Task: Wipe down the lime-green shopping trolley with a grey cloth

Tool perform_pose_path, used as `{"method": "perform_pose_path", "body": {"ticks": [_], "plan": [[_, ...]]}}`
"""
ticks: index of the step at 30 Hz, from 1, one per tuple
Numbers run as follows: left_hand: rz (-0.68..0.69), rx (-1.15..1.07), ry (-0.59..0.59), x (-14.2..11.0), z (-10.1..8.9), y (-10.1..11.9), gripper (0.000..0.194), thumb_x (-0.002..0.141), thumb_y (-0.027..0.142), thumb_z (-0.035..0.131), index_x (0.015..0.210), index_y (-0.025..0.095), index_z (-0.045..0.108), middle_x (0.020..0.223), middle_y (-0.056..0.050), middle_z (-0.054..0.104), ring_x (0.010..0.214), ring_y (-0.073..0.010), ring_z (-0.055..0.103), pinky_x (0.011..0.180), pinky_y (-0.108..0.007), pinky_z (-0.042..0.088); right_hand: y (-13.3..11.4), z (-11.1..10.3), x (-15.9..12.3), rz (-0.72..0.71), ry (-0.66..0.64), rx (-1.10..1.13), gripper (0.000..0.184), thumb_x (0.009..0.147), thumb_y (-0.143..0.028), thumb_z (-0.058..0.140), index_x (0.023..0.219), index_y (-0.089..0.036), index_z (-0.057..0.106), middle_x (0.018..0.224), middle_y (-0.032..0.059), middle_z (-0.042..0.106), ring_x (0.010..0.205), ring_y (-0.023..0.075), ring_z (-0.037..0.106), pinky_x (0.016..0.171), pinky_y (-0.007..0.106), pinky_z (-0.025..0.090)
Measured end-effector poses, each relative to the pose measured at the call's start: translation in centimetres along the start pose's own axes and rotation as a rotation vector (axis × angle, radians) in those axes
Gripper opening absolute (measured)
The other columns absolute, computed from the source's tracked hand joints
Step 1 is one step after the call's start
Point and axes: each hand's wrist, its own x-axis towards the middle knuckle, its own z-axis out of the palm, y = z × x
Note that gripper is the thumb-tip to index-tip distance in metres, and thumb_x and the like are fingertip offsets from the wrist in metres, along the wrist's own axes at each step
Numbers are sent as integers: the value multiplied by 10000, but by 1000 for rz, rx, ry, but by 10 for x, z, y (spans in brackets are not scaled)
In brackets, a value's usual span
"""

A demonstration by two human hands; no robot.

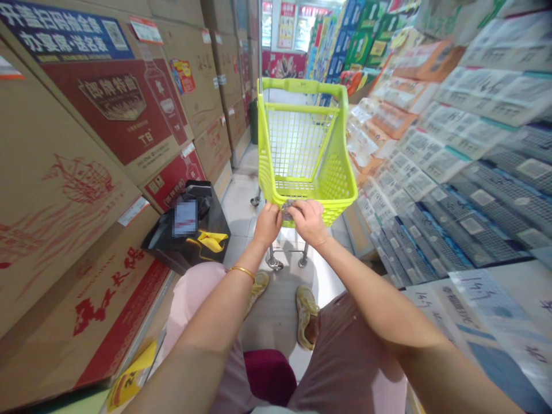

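A lime-green shopping cart (351, 178) with a latticed plastic basket stands in front of my knees, its near rim under my hands. My left hand (269, 223) is closed at the left part of that rim and seems to grip it. Fingers bent, my right hand (309, 219) pinches a small grey, crinkled wad (290, 208) against the rim, just beside the left hand. The wad looks like a scouring pad, but the fingers cover part of it. Nothing lies in the basket as far as I can see.
Stacked cardboard cartons (129, 115) wall the left side. Beside them on the floor stands a black box (207, 210) with a yellow strip. Packed goods with price labels (431, 167) slope up along the right. Beneath me is a dark red seat (269, 376). The tiled aisle runs toward windows.
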Motion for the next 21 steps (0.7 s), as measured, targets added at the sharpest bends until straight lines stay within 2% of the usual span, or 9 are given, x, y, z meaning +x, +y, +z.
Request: {"method": "perform_pose_path", "body": {"ticks": [3, 7, 11, 17, 19, 21], "plan": [[6, 1, -6, 0, 1, -1, 127, 841, 149, 438, 727, 206, 429, 816, -52, 505, 801, -182, 505, 707, -298, 430, 1, 2, 1, -12, 19, 20, 213, 903, -234, 446, 929, -257, 657, 930, 39, 607, 878, 167, 436, 794, 313, 296], [21, 11, -15, 2, 3, -5, 115, 817, 111, 443, 751, 204, 443, 836, -54, 511, 837, -191, 506, 729, -306, 432, 2, 15, -16, -75, -132, 22, 218, 907, -262, 441, 974, -266, 648, 946, 33, 609, 880, 167, 430, 792, 316, 296], [30, 28, 6, 2, 5, -4, 141, 843, 126, 419, 731, 209, 431, 815, -52, 507, 824, -189, 506, 726, -304, 422, 4, 25, -35, -103, -190, 36, 221, 913, -263, 432, 987, -257, 640, 967, 39, 614, 934, 179, 418, 804, 324, 292], [24, 56, 38, 1, 4, -1, 190, 889, 206, 390, 699, 213, 401, 770, -44, 490, 765, -177, 489, 688, -295, 399, 0, 30, -51, -264, -335, 59, 224, 915, -218, 415, 963, -216, 634, 1030, 53, 614, 953, 178, 425, 797, 329, 303], [26, 50, 47, 0, 4, -2, 202, 885, 213, 397, 683, 216, 387, 744, -37, 480, 748, -176, 480, 679, -295, 394, -2, 27, -48, -265, -321, 48, 238, 920, -207, 400, 960, -215, 634, 1018, 53, 615, 946, 175, 429, 793, 325, 301], [29, 27, 63, 0, 4, -3, 217, 882, 218, 403, 667, 218, 374, 720, -28, 469, 741, -174, 474, 679, -296, 391, -3, 22, -39, -242, -232, 37, 230, 918, -210, 409, 953, -215, 637, 979, 46, 619, 930, 173, 429, 798, 321, 296]]}}
